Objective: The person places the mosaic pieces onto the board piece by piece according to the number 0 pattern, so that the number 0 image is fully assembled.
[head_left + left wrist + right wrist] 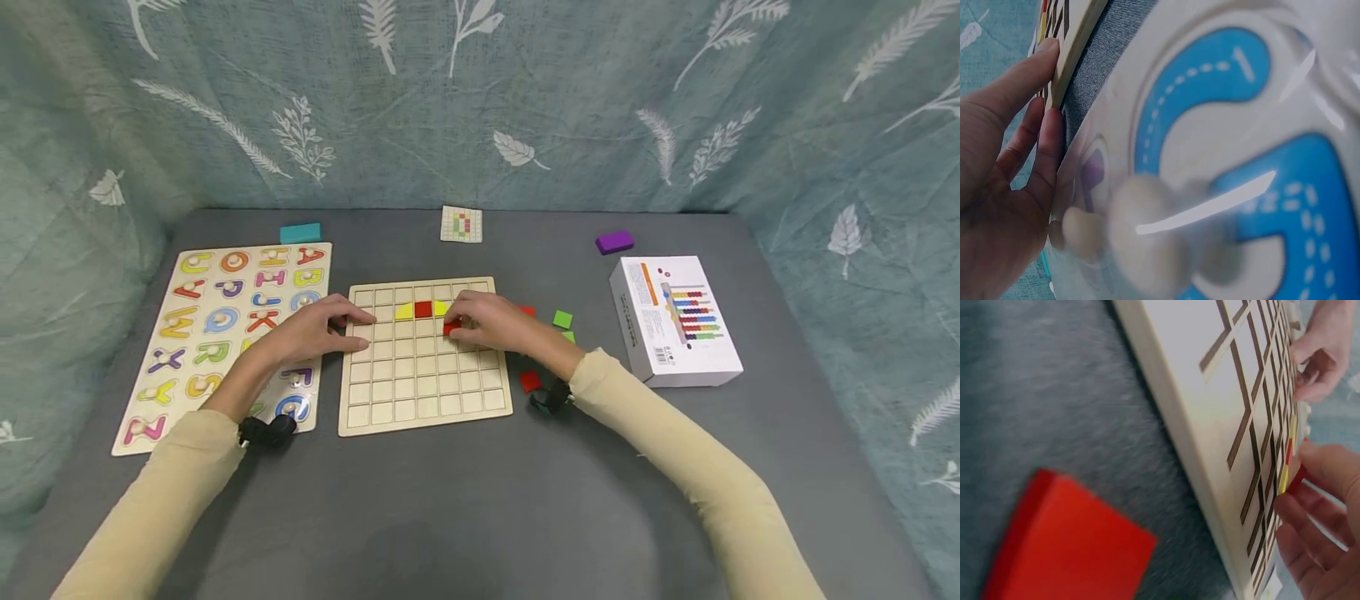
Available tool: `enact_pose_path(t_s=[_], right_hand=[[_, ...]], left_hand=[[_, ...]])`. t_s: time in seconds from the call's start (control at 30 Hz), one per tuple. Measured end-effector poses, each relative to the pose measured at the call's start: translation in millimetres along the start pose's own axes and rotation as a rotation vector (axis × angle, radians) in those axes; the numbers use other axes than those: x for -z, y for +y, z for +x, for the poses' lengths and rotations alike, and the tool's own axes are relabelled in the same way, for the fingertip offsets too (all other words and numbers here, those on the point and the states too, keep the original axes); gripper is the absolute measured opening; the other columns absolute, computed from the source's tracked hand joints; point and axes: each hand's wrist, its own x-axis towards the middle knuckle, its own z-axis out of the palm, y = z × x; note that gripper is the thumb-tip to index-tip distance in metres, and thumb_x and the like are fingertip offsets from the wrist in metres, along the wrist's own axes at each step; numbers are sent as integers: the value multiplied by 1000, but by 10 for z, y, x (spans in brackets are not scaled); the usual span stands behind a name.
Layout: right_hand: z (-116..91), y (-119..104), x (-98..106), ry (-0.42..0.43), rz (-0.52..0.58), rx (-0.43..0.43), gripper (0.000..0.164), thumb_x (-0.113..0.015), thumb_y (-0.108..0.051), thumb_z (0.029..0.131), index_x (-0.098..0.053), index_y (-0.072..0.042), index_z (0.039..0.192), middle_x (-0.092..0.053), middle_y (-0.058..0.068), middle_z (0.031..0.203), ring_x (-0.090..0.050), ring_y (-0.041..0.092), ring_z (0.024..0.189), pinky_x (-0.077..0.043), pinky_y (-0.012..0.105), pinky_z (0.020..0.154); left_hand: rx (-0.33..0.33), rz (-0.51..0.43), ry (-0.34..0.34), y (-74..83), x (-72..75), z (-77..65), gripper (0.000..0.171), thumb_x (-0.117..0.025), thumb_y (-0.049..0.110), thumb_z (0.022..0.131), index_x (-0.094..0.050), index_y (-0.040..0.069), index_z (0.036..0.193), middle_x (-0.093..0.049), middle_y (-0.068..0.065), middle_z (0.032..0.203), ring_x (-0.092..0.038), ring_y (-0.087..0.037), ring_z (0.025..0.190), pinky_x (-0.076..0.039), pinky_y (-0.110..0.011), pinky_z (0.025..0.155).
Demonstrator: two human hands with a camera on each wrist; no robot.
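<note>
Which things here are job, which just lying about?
Job, likely:
pale wooden grid board
held red square tile
placed red square tile
placed yellow tiles
loose red square tiles
loose green square tiles
pale square pattern card

Lying about:
pale knobbed letter board
white abacus-picture box
teal oblong block
purple oblong block

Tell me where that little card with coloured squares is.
In the head view, the card lies by the far edge of the table, beyond the wooden board, with the teal block to its left and the purple block to its right.
</note>
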Motion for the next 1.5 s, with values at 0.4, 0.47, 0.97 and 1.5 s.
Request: enact_pose_path(t_s=[0.4,0.47,0.97,1.5], right_hand=[[87,-42,-15,13,-60,6,19,-62,-13,95,-73,-6,109,-68,9,104,-65,19,95,-51,27,83],[84,-47,-24,38,-53,14,18,-63,-12,94,-74,-5,107,-68,10,102,-65,20,93,-52,27,81],[121,-72,-40,48,10,-28,17,-64,-10,93,-73,-4,105,-68,12,101,-64,22,90,-51,28,78],[197,-67,-32,-23,20,-62,16,-65,-14,92,-72,-5,104,-67,11,103,-62,21,93,-49,28,83]], left_hand=[[2,8,-2,36,7,91,41,-72,25,89,-64,9,126,-55,-11,115,-49,-20,96,-43,-26,82],[9,9,-4,37,5,93,42,-71,25,89,-64,8,126,-55,-11,113,-48,-20,96,-43,-26,82],[18,1,-13,38,8,58,41,-71,26,89,-65,9,126,-55,-9,112,-47,-18,94,-42,-24,79],[-15,17,1,12,1,15,42,-72,27,88,-65,8,125,-56,-10,110,-47,-18,92,-42,-23,78]])
